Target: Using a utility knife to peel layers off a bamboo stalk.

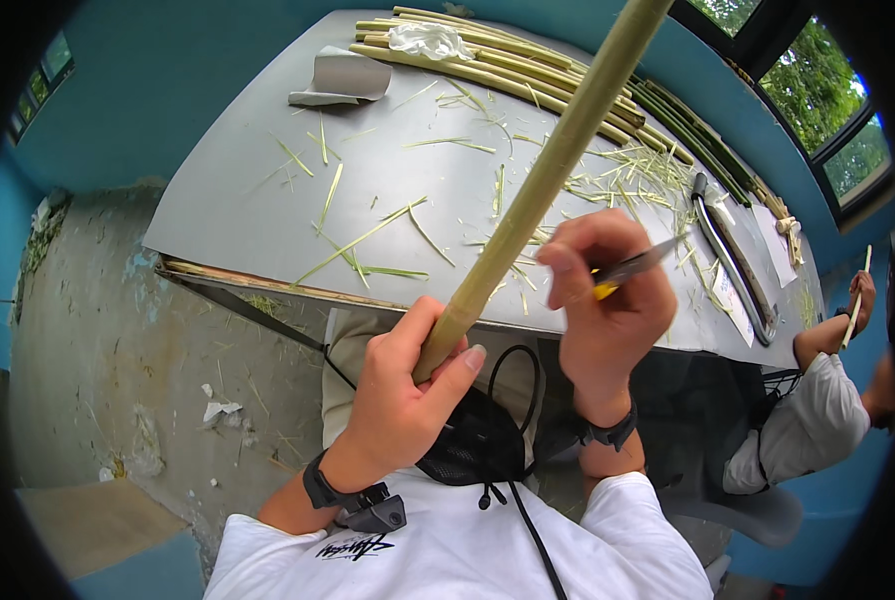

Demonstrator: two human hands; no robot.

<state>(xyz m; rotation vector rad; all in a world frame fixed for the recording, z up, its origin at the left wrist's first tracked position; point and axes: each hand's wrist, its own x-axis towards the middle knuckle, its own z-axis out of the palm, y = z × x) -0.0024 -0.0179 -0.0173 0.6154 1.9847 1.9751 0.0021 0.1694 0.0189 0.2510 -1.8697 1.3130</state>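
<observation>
My left hand (397, 390) is wrapped round the lower end of a peeled bamboo pole (529, 215), pale yellow-green. The pole slants up and away to the right, over the table, and runs out past the top edge of the picture. To the right of it, my right hand (617, 300) is closed round a cutter knife (635, 268) with a grey blade and a bit of yellow on its body. Its blade points away to the right, apart from the pole. Most of the knife's handle is hidden in my fingers.
Green bamboo shavings (382, 235) litter the grey table (227, 200). Bamboo poles (497, 72) lie along its far side under crumpled white paper (429, 41); a curled grey sheet (345, 78) is nearby. A bow saw (735, 262) rests at right, near another person's hand (860, 292) holding a stick.
</observation>
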